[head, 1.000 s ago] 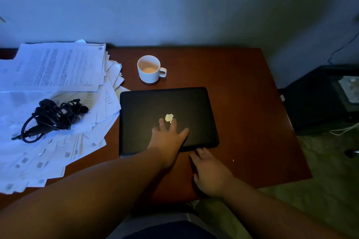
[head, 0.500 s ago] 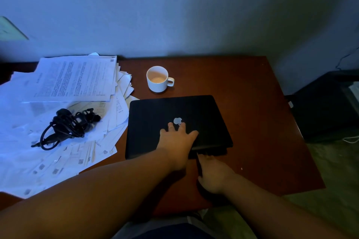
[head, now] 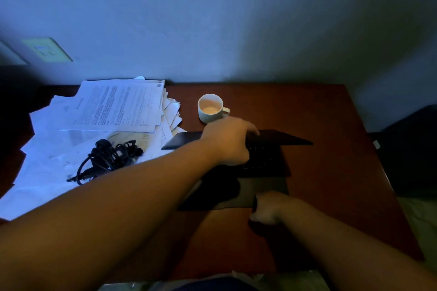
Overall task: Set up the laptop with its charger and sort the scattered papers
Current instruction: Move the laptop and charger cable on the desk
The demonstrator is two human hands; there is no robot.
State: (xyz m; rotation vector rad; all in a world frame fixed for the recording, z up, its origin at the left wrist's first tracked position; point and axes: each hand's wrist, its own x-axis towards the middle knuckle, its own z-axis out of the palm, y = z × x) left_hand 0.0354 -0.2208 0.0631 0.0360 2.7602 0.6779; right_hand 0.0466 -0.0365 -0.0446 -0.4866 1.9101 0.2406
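A black laptop point(head: 267, 165) sits mid-table with its lid raised nearly upright, keyboard showing. My left hand point(head: 229, 139) grips the lid's top edge. My right hand point(head: 269, 208) rests at the front edge of the laptop base, fingers curled; whether it grips the edge is hard to tell. A coiled black charger cable point(head: 108, 158) lies on a spread of scattered white papers point(head: 71, 130) at the left of the table.
A white ribbed cup point(head: 211, 108) with a pale drink stands just behind the laptop lid. The brown wooden table point(head: 331, 172) meets a wall at the back. A wall socket plate point(head: 47, 49) is at upper left. Dark furniture point(head: 411, 149) stands to the right.
The laptop lid has swung up from nearly closed to nearly upright with my left hand on it. My right hand stayed at the front edge. The camera view tilted upward.
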